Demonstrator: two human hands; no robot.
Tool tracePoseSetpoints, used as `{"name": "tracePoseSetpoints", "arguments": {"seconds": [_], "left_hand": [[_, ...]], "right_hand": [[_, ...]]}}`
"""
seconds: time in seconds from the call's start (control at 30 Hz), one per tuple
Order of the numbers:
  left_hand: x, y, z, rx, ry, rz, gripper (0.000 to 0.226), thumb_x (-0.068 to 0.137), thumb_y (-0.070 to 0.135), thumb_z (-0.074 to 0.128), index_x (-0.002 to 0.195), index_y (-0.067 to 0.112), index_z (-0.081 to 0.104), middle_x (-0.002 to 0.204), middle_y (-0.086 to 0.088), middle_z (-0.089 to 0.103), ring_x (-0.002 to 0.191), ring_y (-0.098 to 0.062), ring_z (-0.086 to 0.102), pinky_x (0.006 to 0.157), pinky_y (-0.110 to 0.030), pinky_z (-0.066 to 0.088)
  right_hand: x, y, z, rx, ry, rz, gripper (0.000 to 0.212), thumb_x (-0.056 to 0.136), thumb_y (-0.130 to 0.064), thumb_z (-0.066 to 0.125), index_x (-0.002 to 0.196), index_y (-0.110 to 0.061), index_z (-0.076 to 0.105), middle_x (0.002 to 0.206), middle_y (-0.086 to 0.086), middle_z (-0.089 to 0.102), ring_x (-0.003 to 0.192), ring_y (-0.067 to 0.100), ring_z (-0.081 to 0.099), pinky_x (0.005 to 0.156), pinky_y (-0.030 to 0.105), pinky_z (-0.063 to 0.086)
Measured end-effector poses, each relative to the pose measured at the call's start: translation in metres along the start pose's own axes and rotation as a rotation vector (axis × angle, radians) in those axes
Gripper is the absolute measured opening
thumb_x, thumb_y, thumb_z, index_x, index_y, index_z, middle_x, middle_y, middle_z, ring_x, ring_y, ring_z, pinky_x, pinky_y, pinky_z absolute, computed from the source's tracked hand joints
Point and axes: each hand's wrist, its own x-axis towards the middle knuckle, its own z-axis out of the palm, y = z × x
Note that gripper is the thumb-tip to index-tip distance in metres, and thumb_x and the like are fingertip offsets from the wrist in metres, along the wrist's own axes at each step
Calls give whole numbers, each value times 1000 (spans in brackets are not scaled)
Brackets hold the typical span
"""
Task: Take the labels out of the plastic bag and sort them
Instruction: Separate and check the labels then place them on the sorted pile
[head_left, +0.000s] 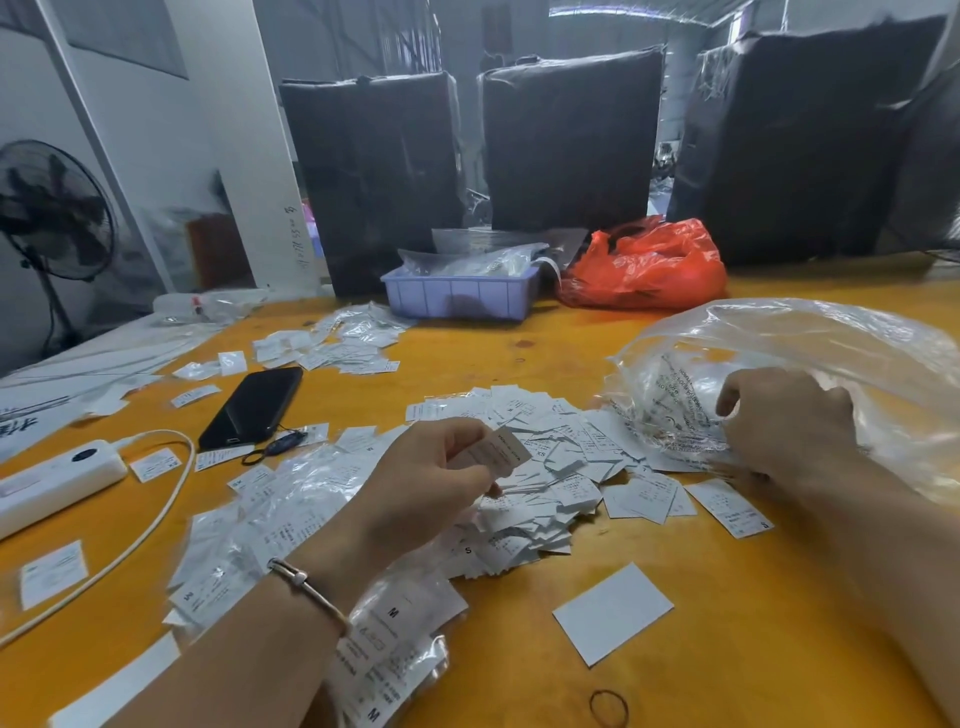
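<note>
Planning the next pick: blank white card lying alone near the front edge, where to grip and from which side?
Judgement: take the blank white card by its near-right corner, coming from above with the right hand. It lies flat on the table, apart from the label pile, so lift an edge, then pinch.

On the orange desk (727, 649): black phone (253, 407), white power strip (57, 480), lavender tray (460, 293), red bag (647, 267), rubber band (609, 707); behind, black-wrapped bundles (571, 140) and fan (54, 213).

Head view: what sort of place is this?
Probably a garment factory or warehouse packing bench: loose size labels heaped on an orange table, large black-wrapped bales behind, and a tray of bagged supplies.
</note>
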Motion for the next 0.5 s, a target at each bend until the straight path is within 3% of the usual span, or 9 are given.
{"name": "tracePoseSetpoints", "arguments": {"seconds": [0.17,0.3,0.4,0.5], "left_hand": [[0,-1,0,-20,-7,8,29,85,-5,58,100,17,70,90,3,74,80,-7,71,68,-20,56],[1,-2,0,-108,-5,20,24,83,-7,65,99,10,66,90,-2,76,82,-12,74,74,-26,60],[2,-3,-1,-115,16,57,10,82,0,72,87,9,72,81,-4,75,79,-14,73,70,-24,56],[2,-2,-2,-184,49,90,7,80,4,76,83,9,78,76,-7,75,67,-9,67,62,-17,51]], "right_hand": [[0,0,3,177,223,-57,27,78,4,54,90,-17,67,84,5,70,96,33,59,93,42,33],[-1,-5,0,313,394,-158,21,83,1,58,88,-13,73,80,10,72,81,34,65,81,39,47],[-6,-12,-2,770,195,-157,19,82,4,64,81,-13,72,74,5,71,67,19,66,63,25,50],[-17,-24,-5,1177,-102,-148,30,81,13,58,82,-12,73,73,5,73,66,13,68,64,18,54]]}}
